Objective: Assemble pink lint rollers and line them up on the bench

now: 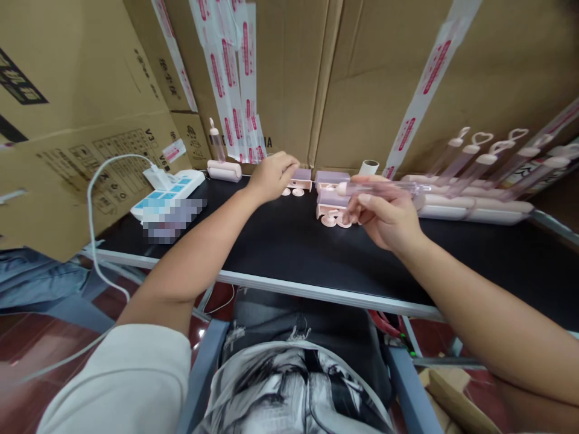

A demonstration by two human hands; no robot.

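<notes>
Person's right hand (389,214): grip closed on clear tube (377,188), held nearly level above tabletop (280,241). Left hand (271,176): at pink part (301,182) near back of tabletop, fingers bent; cannot tell whether grip holds anything. Similar tubes (473,176) stand at right in pale pink bases (493,211). Step in hand, by judgement: handling one tube while left reaches small parts. Next move seems to call for steady tube, careful pinch.
</notes>
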